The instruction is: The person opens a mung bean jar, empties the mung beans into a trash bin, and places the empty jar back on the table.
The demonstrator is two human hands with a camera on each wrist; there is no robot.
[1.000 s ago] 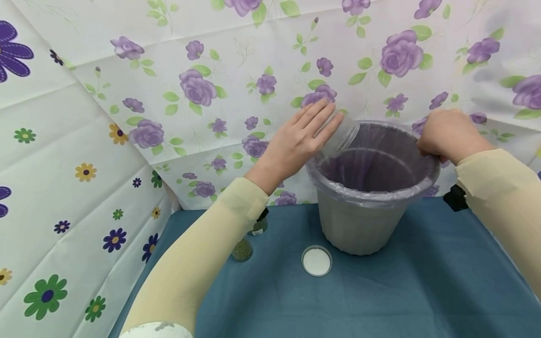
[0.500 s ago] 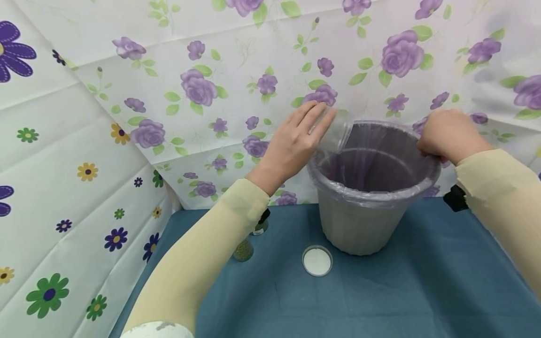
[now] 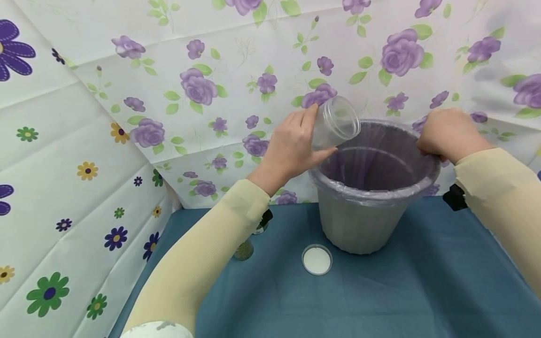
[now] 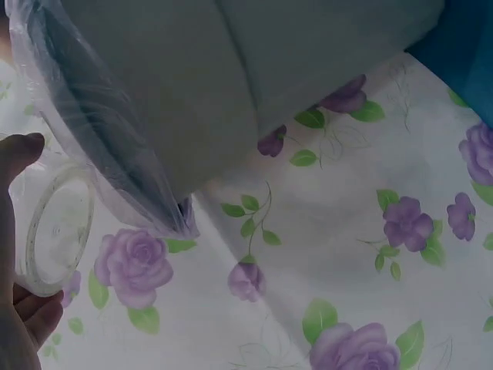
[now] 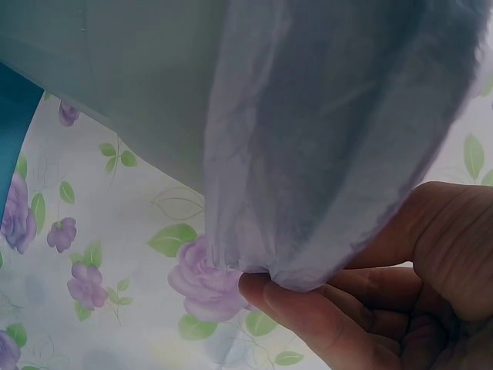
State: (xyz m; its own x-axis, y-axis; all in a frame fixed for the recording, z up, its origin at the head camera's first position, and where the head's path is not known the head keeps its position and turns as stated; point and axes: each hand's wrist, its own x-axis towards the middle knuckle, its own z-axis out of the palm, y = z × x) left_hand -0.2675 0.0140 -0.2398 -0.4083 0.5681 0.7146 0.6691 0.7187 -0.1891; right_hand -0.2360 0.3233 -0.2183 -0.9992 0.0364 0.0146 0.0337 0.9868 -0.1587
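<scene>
My left hand (image 3: 291,145) grips a clear plastic jar (image 3: 331,124) around its side. The jar is tilted, with its open mouth facing right over the left rim of a grey bin (image 3: 359,225). I see nothing inside the jar. In the left wrist view, the round base of the jar (image 4: 60,231) shows between thumb and fingers. A translucent purple bin liner (image 3: 372,197) is folded over the bin's rim. At the right rim, my right hand (image 3: 454,134) pinches the liner's edge, as the right wrist view shows with the liner (image 5: 308,262) against the fingers.
On the blue tablecloth (image 3: 359,300), a small round dish (image 3: 317,260) with a white surface lies in front of the bin. Green-filled glass containers (image 3: 243,250) stand partly hidden behind the left forearm. A flowered sheet (image 3: 236,61) hangs close behind the bin.
My left hand has turned, so the jar's open mouth now faces the head camera more and its thumb shows below the jar. The right hand and the bin have stayed in place.
</scene>
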